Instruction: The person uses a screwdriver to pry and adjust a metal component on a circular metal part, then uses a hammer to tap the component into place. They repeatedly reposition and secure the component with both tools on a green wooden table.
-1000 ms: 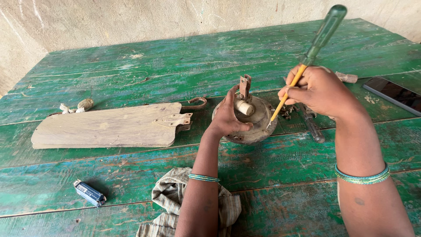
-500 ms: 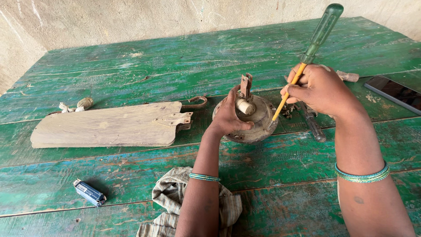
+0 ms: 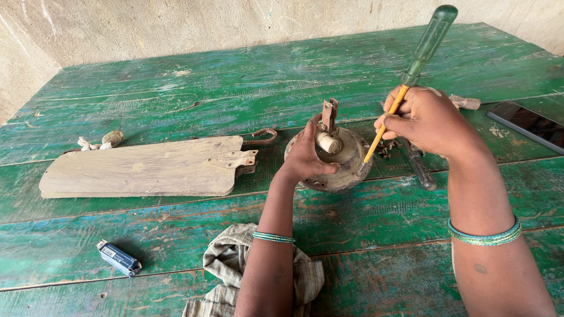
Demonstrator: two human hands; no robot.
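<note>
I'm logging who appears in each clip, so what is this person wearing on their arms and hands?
Both forearms are bare, with no sleeves in view and no gloves. The left hand has a thin green beaded bangle around its wrist. The right hand has a wider band of green bangles further up its forearm. No rings or watch show on the fingers or wrists.

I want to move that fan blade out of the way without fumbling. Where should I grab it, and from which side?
Take the fan blade by its narrow end, where the metal bracket narrows it enough for one hand. Probably come from above at that end: it lies flat on the table, with the left hand and motor housing close beside it.
</note>
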